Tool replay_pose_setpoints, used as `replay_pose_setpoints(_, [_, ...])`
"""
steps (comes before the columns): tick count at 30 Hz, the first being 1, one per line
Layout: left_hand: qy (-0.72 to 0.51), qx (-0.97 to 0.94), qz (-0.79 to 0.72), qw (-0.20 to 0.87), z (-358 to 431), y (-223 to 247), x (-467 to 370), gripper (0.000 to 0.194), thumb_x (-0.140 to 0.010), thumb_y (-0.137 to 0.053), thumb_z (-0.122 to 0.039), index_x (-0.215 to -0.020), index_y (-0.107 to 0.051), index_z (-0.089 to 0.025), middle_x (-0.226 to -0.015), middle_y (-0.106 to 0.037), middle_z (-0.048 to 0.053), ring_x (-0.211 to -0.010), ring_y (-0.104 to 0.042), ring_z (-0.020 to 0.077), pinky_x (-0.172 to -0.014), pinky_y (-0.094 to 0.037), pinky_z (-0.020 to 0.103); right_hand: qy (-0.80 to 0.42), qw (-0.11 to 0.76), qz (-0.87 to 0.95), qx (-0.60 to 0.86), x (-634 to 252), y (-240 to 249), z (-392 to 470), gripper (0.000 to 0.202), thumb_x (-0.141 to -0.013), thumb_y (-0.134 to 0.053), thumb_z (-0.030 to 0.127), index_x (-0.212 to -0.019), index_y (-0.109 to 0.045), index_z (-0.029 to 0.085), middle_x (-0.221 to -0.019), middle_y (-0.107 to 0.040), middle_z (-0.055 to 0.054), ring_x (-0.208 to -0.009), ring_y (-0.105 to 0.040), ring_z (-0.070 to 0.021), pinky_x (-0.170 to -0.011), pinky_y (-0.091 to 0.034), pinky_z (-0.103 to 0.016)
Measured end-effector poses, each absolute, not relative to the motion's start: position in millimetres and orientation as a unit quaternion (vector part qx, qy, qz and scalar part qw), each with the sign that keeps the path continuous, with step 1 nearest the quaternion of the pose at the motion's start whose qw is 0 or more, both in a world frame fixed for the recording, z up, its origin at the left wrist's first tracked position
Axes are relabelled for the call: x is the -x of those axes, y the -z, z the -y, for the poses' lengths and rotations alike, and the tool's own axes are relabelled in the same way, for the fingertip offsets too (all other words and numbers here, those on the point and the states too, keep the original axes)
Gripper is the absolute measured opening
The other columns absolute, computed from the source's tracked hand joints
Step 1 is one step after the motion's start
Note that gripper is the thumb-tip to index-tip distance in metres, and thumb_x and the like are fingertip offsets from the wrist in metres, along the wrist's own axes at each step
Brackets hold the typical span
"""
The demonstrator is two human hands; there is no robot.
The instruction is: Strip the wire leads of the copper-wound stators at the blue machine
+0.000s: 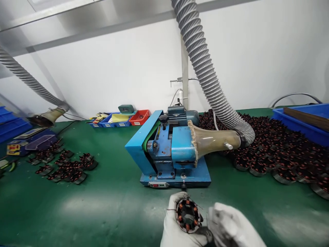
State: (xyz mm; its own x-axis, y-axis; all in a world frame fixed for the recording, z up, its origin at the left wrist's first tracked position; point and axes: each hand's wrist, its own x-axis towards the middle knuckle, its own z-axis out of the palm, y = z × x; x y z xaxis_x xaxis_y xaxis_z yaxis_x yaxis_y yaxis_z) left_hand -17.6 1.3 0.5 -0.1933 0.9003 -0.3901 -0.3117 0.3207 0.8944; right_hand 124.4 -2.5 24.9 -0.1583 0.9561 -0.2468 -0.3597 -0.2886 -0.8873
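My left hand [171, 224], in a white glove, grips a motor stator [188, 203] at the bottom middle of the head view. The stator is a ring with copper windings and dark insulation, its open centre turned toward me. Thin wire ends stick out from its edge. Close by on the right is my right hand [233, 224], also white-gloved, with grey smudges. Motion smears its fingers, so I cannot see whether they hold anything. Just beyond both hands stands a blue belt-driven machine [168, 147] with a motor behind it.
A grey ribbed hose [203, 58] runs down to a funnel [214, 139] on the machine. Many stators [272, 147] crowd the right side, beside a blue crate [305, 127]. More stators [69, 169] lie left on the green table [110, 206]. A red bin [139, 117] stands at the back.
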Motion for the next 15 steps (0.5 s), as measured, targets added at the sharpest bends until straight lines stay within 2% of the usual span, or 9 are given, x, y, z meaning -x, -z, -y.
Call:
replay_pose_setpoints(2, [-0.512, -0.192, -0.526, 0.652, -6.1, -2.7, 20.2, 0.04, -0.052, -0.077, -0.044, -0.079, -0.062, -0.019, -0.062, -0.063, 0.002, -0.056, -0.064, 0.02, -0.058, -0.054, 0.035, -0.677, 0.55, 0.313, 0.375, -126.2, -33.6, -0.4, 0.047, -0.068, -0.063, 0.061, -0.048, -0.048, 0.021, -0.044, -0.043, 0.005, -0.04, -0.04, -0.0104, -0.042, -0.038, -0.023])
replay_pose_setpoints(5, [-0.518, -0.113, -0.432, 0.73, -6.9, -0.4, 21.1, 0.041, -0.063, -0.068, -0.056, -0.076, -0.064, -0.017, -0.068, -0.067, 0.008, -0.069, -0.068, 0.0253, -0.066, -0.054, 0.038, -0.625, 0.546, 0.371, 0.417, -124.8, -46.2, -7.6, 0.028, -0.06, -0.076, 0.045, -0.068, -0.066, 0.02, -0.069, -0.062, -0.003, -0.062, -0.057, -0.017, -0.06, -0.048, -0.028])
replay_pose_setpoints(7, [-0.513, -0.095, -0.388, 0.76, -5.6, 4.5, 20.2, 0.04, -0.065, -0.068, -0.054, -0.079, -0.066, -0.016, -0.076, -0.07, 0.01, -0.082, -0.068, 0.0278, -0.075, -0.053, 0.038, -0.603, 0.492, 0.456, 0.43, -120.9, -49.4, -13.0, 0.027, -0.057, -0.078, 0.031, -0.081, -0.071, 0.02, -0.083, -0.064, -0.005, -0.076, -0.061, -0.0211, -0.069, -0.05, -0.031])
replay_pose_setpoints(10, [-0.494, -0.102, -0.377, 0.777, -4.4, 11.3, 20.2, 0.035, -0.064, -0.073, -0.046, -0.078, -0.067, -0.015, -0.083, -0.071, 0.009, -0.092, -0.066, 0.0275, -0.083, -0.05, 0.037, -0.58, 0.46, 0.53, 0.415, -115.3, -44.0, -19.3, 0.011, -0.061, -0.07, 0.02, -0.072, -0.073, 0.02, -0.075, -0.061, -0.003, -0.071, -0.061, -0.0191, -0.065, -0.05, -0.027])
replay_pose_setpoints(12, [-0.492, -0.109, -0.391, 0.77, -3.0, 12.7, 22.0, 0.033, -0.064, -0.074, -0.044, -0.079, -0.067, -0.015, -0.088, -0.071, 0.009, -0.094, -0.066, 0.0261, -0.087, -0.048, 0.035, -0.56, 0.473, 0.535, 0.42, -113.2, -36.5, -19.9, 0.003, -0.064, -0.069, 0.019, -0.063, -0.071, 0.02, -0.067, -0.06, -0.001, -0.061, -0.059, -0.0162, -0.058, -0.049, -0.024])
replay_pose_setpoints(15, [-0.503, -0.12, -0.426, 0.742, 1.6, 12.1, 25.9, 0.033, -0.064, -0.074, -0.042, -0.085, -0.068, -0.017, -0.092, -0.072, 0.007, -0.095, -0.065, 0.0256, -0.091, -0.047, 0.035, -0.475, 0.516, 0.544, 0.459, -111.4, -26.8, -13.5, 0.01, -0.069, -0.068, 0.023, -0.06, -0.069, 0.02, -0.064, -0.062, -0.002, -0.059, -0.06, -0.0169, -0.057, -0.048, -0.024])
